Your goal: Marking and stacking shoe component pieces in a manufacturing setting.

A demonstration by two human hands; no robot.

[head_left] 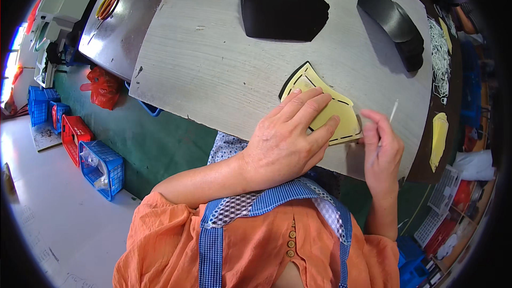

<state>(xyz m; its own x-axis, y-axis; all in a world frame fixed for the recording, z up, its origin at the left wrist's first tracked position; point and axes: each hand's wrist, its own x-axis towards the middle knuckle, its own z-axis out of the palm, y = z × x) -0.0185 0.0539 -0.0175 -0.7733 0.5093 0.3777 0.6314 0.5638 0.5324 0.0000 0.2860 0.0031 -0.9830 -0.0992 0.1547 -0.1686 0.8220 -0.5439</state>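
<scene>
My left hand [290, 133] lies flat with fingers spread over a yellow template [341, 119], pressing it to the table. Dark dashed slots run along the template's edges. Beneath it, a black piece [291, 81] shows along the upper left side. Just right of the template, my right hand [385, 146] is raised with its fingers closed around a thin white stick [394, 110], like a pen refill; its lower end is hidden by the fingers. A stack of black cut pieces [282, 8] is fanned out farther off, and a curved black pile [392, 21] lies at the far right.
The pale tabletop [202, 69] carries everything. White cords [439, 58] and a yellow piece [439, 138] lie along its right side. Orange-handled scissors [110, 3] rest on the dark table at left. Blue [101, 168] and red crates [73, 138] and a red bag [101, 88] sit below.
</scene>
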